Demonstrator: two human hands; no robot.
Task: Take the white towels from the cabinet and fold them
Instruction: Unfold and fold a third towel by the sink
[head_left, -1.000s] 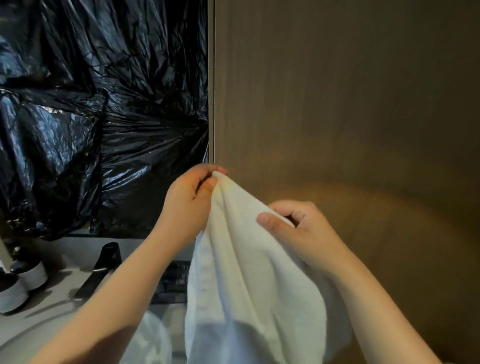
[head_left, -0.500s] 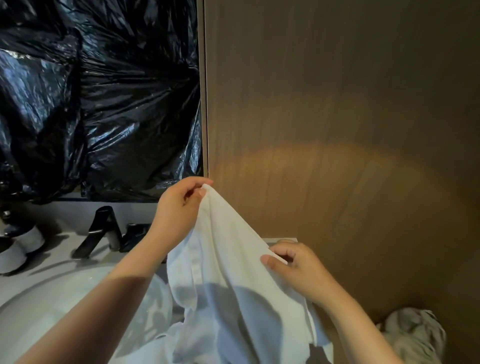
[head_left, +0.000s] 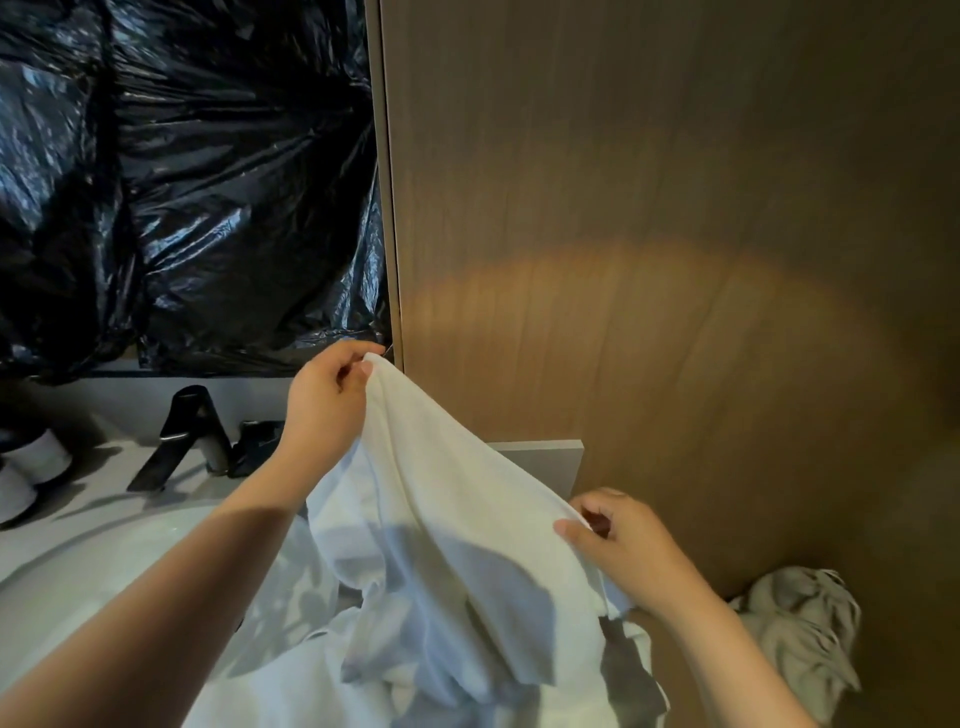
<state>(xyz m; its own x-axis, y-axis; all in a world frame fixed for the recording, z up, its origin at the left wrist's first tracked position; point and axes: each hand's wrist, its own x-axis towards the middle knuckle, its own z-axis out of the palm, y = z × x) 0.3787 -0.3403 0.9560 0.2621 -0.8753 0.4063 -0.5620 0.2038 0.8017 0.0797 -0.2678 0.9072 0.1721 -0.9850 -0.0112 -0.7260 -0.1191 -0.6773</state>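
A white towel (head_left: 457, 525) hangs stretched between my two hands over the counter, and its lower part bunches up at the bottom of the view. My left hand (head_left: 324, 400) pinches one upper corner, held high near the edge of the wooden cabinet panel (head_left: 649, 234). My right hand (head_left: 623, 551) pinches the upper edge farther right and lower. A second crumpled pale cloth (head_left: 800, 629) lies at the lower right, below the panel.
A black faucet (head_left: 187, 436) stands behind a white round sink (head_left: 119, 556) on the left. Black plastic sheeting (head_left: 182, 171) covers the wall above. Two white cups (head_left: 31, 467) sit at the far left edge. A grey counter end (head_left: 540, 457) meets the panel.
My hands have spread apart along the towel's upper edge, the right one sliding down and to the right. The view has tilted down, bringing the sink and the crumpled cloth into sight.
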